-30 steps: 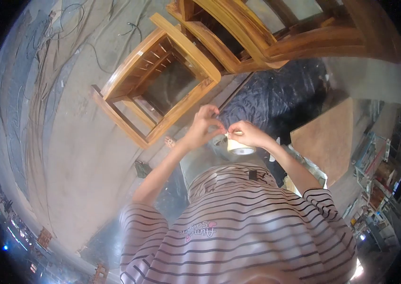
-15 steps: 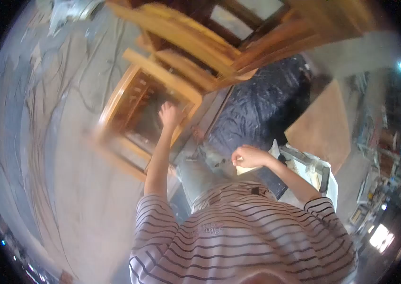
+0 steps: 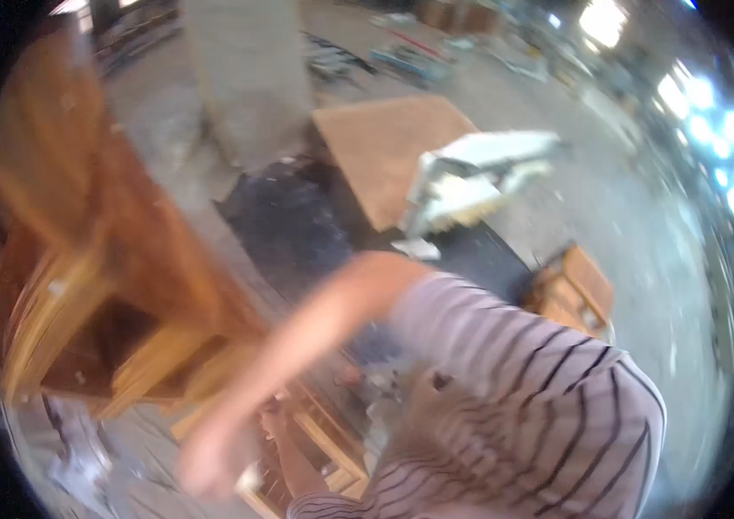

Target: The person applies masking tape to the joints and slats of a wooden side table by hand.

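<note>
My right hand (image 3: 211, 458) is smeared by motion at the lower left, with a small pale pad (image 3: 248, 478) showing at its fingers. Its arm stretches across the view over the wooden furniture. Beyond that arm, my left hand (image 3: 273, 421) is at the slatted wooden frame (image 3: 328, 441); its fingers are too blurred to read, and whether it grips the frame is unclear.
Large wooden furniture (image 3: 142, 233) fills the left side. Black sheeting (image 3: 289, 229) lies on the floor beyond, beside a brown board (image 3: 393, 147) and a white open box (image 3: 505, 149). A small wooden piece (image 3: 588, 281) stands at the right, and a pale column (image 3: 246, 69) at the top.
The view has swung round to the right. My right hand, with the pale pad, has moved from beside the white box across to the frame. My left hand remains near the frame.
</note>
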Tool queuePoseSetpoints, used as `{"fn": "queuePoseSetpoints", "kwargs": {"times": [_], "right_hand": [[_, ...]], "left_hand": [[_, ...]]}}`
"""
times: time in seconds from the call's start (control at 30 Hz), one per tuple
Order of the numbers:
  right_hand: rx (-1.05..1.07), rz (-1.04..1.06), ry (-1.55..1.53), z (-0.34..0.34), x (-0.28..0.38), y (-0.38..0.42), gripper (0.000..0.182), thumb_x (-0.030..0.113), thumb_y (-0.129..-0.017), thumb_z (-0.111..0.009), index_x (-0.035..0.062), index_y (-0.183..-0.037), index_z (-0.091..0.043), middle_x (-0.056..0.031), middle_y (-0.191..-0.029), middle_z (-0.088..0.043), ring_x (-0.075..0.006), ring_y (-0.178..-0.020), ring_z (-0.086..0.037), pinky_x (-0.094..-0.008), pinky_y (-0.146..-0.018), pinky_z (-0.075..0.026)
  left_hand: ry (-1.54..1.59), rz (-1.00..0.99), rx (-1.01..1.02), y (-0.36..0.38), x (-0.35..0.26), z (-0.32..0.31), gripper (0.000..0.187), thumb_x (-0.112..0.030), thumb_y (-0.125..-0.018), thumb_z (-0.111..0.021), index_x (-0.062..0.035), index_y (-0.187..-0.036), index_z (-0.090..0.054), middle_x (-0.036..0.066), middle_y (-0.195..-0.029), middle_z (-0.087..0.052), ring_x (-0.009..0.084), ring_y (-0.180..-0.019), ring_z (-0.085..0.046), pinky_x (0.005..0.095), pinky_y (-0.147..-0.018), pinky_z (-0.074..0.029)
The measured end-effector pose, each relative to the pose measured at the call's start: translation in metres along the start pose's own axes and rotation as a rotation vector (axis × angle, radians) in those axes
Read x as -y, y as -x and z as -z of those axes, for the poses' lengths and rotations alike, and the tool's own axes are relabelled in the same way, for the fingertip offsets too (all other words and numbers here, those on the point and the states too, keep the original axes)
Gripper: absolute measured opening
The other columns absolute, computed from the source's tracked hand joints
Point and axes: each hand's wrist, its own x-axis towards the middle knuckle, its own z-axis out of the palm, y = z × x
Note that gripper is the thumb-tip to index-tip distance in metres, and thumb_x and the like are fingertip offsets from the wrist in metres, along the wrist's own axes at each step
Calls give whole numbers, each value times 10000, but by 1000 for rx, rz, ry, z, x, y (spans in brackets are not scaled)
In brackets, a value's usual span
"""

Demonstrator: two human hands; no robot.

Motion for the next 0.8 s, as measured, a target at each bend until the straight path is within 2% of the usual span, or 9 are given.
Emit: {"fn": "queuePoseSetpoints", "kwargs": {"times": [0.03,0.07,0.27,0.4,0.6,0.73,0.8], "right_hand": [[-20,-15,75,10,23,-21,194,190,-829,-610,9,-765,-638,-112,-671,-595,-241,-631,-581,-406,-575,-474],[-46,-23,132,19,45,-30,192,189,-825,-611,9,-766,-640,-113,-674,-597,-244,-635,-583,-406,-578,-476],[-227,-31,243,48,147,-32,181,185,-804,-622,10,-769,-654,-120,-691,-611,-258,-662,-595,-407,-595,-483],[-229,27,264,49,185,-45,175,181,-790,-628,11,-771,-663,-124,-702,-621,-268,-680,-602,-408,-606,-487],[-222,126,316,60,229,-45,168,177,-768,-639,13,-774,-676,-131,-719,-635,-282,-707,-614,-409,-623,-494],[-205,191,372,91,247,-34,166,174,-754,-645,14,-776,-685,-135,-730,-644,-292,-725,-622,-410,-634,-499],[-210,188,383,116,249,-1,166,172,-747,-649,14,-777,-689,-137,-736,-649,-297,-734,-625,-410,-640,-501]], "left_hand": [[-244,368,-42,50,-84,42,751,-616,-692,-727,-143,-1248,-549,151,-1122,-602,340,-1097,-569,503,-892,-465],[-186,340,27,74,-100,52,744,-631,-761,-662,-113,-1273,-514,138,-1281,-505,326,-1200,-489,499,-932,-432],[155,-225,243,195,-176,81,666,-547,-782,-665,-94,-1252,-534,134,-1230,-536,298,-1147,-516,463,-911,-448],[255,-432,493,257,-235,88,614,-490,-797,-668,-81,-1238,-547,131,-1196,-556,280,-1111,-534,439,-897,-458],[233,-609,847,308,-286,67,536,-406,-818,-672,-62,-1217,-567,127,-1144,-587,253,-1058,-561,403,-875,-473],[170,-622,977,308,-301,50,485,-350,-832,-674,-50,-1202,-581,125,-1110,-607,235,-1022,-579,379,-861,-483],[136,-613,1041,301,-316,43,460,-321,-839,-676,-44,-1195,-587,123,-1093,-618,226,-1004,-588,367,-854,-488]]}}
